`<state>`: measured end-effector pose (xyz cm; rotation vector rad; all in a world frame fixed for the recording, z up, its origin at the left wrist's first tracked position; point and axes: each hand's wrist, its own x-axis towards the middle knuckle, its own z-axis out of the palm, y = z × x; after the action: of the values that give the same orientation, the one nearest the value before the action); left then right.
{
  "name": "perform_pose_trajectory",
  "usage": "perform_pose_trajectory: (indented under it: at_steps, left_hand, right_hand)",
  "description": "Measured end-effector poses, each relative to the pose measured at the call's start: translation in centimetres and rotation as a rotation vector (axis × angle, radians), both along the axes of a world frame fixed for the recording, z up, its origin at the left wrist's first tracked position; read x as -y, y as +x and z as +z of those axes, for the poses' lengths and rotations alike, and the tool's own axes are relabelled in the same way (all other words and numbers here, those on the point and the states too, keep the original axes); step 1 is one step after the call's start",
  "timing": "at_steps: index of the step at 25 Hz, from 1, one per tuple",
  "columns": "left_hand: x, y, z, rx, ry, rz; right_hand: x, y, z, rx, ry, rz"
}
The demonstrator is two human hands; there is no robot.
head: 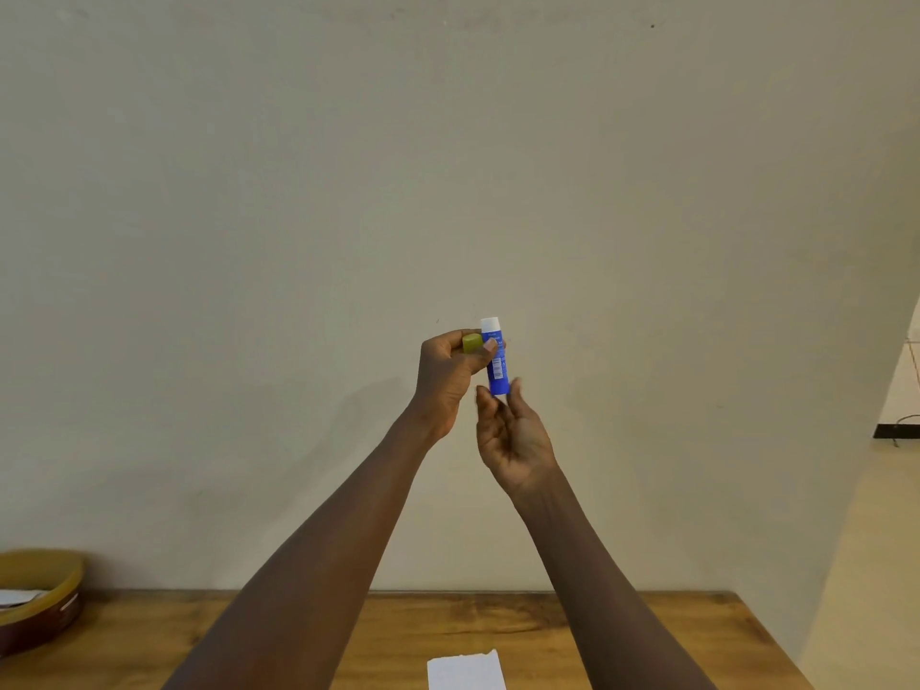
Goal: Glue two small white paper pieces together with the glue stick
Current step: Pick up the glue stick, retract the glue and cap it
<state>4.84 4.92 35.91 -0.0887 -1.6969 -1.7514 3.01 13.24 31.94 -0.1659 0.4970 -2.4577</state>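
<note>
While the two hands are lifted high in front of the wall, a brown bowl (42, 597) sits far down and to the left of them on the tabletop (572, 634), with something white inside that I cannot make out. The left hand (448, 378) comes next. Its grip is pinching the yellow-green cap (471, 343), and its thumb also presses on the blue glue stick (495, 358). I think the cap is kept there so it does not get lost and can go back on later. Just right of the cap, the glue stick stands up straight with its white top bare. The right hand (513, 430) is under it, and its grip is pinching the bottom end between fingertip and thumb. My guess is that it is there to twist the bottom and push the glue up. Far below both grips, a white paper piece (465, 670) lies flat on the tabletop, waiting for glue. I can see only one piece.
</note>
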Motion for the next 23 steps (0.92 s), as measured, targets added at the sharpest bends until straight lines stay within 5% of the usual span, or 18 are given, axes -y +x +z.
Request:
perform_pose_trajectory:
  at_steps: [4,12,18,23]
  left_hand:
    - [-0.1,-0.1,0.0,0.005,0.023,0.048]
    - [-0.8,-0.4,-0.8,0.02,-0.005,0.166]
    - [-0.2,0.1,0.2,0.036,-0.009,0.048]
    - [-0.4,0.0,0.0,0.026,-0.001,0.135]
  right_hand:
    - [0.2,0.1,0.1,-0.003,-0.086,-0.077]
    - [0.8,0.1,-0.2,-0.122,0.223,-0.48]
    - [0.0,0.2,0.4,-0.061,0.086,-0.091]
    - [0.8,0.8,0.3,-0.05,0.028,-0.246]
